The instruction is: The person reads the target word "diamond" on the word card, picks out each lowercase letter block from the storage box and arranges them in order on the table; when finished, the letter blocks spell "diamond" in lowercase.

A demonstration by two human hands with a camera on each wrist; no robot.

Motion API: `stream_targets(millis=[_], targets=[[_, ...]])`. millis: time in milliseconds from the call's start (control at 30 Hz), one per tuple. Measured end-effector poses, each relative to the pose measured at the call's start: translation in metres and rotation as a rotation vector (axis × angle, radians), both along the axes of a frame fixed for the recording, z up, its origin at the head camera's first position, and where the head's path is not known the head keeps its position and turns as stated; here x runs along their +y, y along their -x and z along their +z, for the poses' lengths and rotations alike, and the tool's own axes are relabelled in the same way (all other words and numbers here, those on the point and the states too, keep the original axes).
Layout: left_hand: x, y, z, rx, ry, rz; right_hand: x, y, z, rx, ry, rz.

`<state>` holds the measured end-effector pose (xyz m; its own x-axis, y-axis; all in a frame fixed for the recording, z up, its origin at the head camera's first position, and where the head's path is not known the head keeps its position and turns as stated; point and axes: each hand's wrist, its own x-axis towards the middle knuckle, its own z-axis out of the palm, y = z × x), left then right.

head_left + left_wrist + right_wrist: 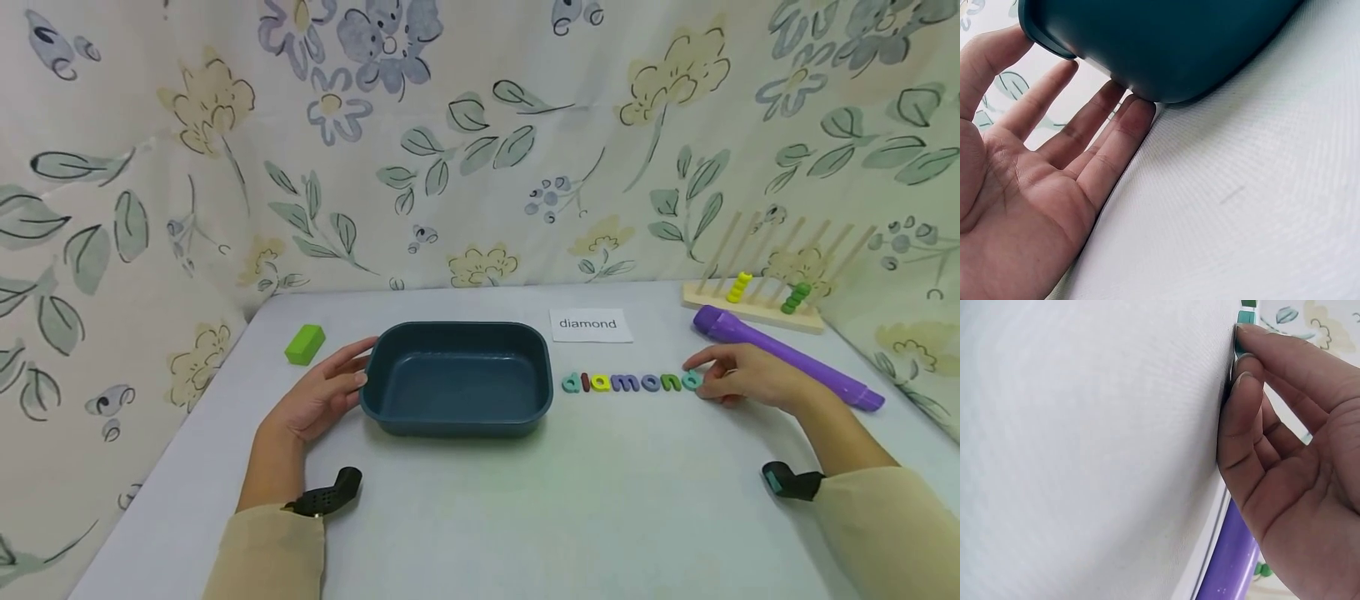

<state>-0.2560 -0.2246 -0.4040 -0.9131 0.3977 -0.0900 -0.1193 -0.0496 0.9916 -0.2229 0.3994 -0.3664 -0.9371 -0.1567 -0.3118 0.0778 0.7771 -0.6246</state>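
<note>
A dark teal rectangular tub (456, 427) stands in the middle of the white table. Against its left side rests my left hand (324, 392), the thumb at the rim and the other fingers stretched along the outer wall in the left wrist view. To the right of the tub, several coloured letters lie in a row spelling "diamond". At the row's right end my right hand (742, 377) pinches the last letter, a teal d (692, 380), between thumb and forefinger. The right wrist view shows the thumb tip on that teal letter (1245, 341), partly hidden by the fingers.
A white card (591, 326) printed "diamond" lies behind the letters. A purple tube (795, 358) lies diagonally beyond my right hand. The wooden peg rack (757, 309) at the back right holds yellow and green beads. A green block (305, 345) sits at the back left.
</note>
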Motion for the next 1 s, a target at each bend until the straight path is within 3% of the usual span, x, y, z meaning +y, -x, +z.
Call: stream_targets(millis=[533, 1000], targets=[[0.0038, 0.0006, 0.0019, -0.009, 0.006, 0.013, 0.0018, 0.0004, -0.0006, 0.015, -0.024, 0.022], [0.0041, 0.002, 0.0032, -0.015, -0.017, 0.01, 0.0038, -0.0059, 0.0029, 0.015, 0.028, 0.009]])
